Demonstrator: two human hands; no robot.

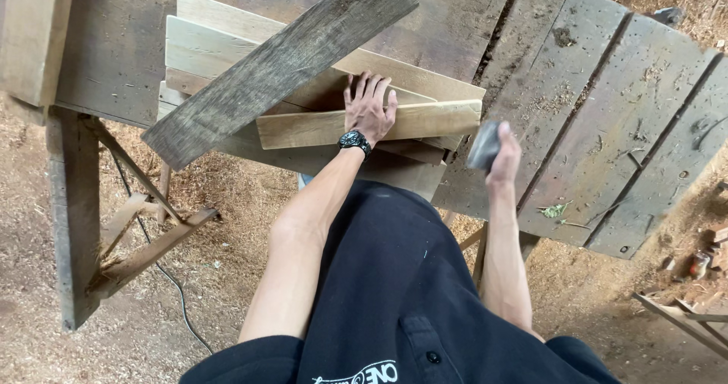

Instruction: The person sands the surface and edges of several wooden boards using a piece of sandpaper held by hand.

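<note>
My left hand (368, 107), with a black watch on the wrist, lies flat with spread fingers on a pale narrow board (425, 120) atop a stack of planks (220, 47). A dark weathered plank (280, 65) rests diagonally across the stack. My right hand (503, 156) is closed around a grey metal hammer head (483, 146), held just right of the pale board's end, above the workbench.
The rough wooden workbench (599, 111) runs from the top left to the right, with gaps between its boards. The sawdust-covered ground (227, 232) lies below, with bench legs (72, 217), a thin cable (171, 278) and scrap slats (682, 319) at the lower right.
</note>
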